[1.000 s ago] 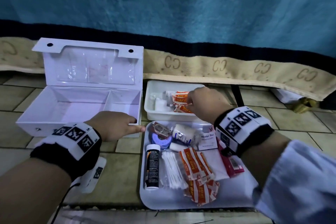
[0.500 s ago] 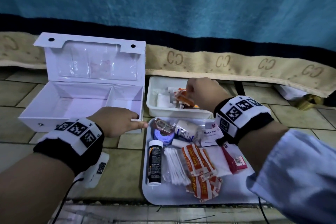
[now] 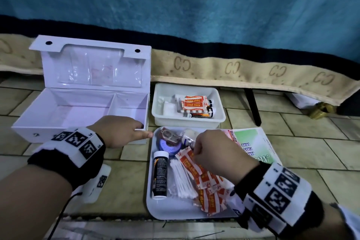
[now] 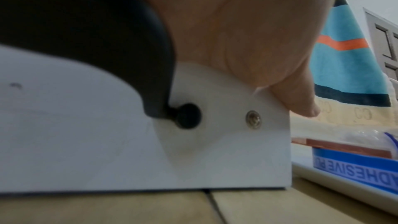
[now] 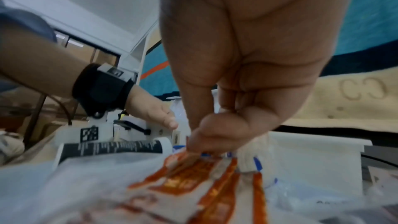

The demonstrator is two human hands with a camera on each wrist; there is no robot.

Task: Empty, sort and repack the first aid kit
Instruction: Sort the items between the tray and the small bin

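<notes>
The white first aid box [image 3: 78, 115] stands open and empty on the left, its lid upright. My left hand [image 3: 140, 132] rests on its front right corner [image 4: 215, 142], index finger straight toward the flat tray [image 3: 175, 210]. My right hand [image 3: 194, 151] is over that tray. Thumb and index finger [image 5: 198, 146] pinch the top end of an orange-and-white plaster strip [image 5: 193, 181] lying among several others [image 3: 206, 181]. Behind the tray, a small white bin [image 3: 187, 121] holds plaster strips [image 3: 194, 102] on top of small bottles.
The flat tray also holds a black tube [image 3: 160, 175], cotton swabs [image 3: 181, 179], a blue adhesive tape roll [image 3: 165, 147] and a bandage roll [image 3: 188, 135]. A green leaflet [image 3: 253, 146] lies right of it. A blanket edge [image 3: 253, 72] hangs behind, with a black leg [image 3: 253, 107].
My right hand left plaster strips in the small bin and came back to the flat tray, where it now pinches another strip. The left hand stayed on the box corner.
</notes>
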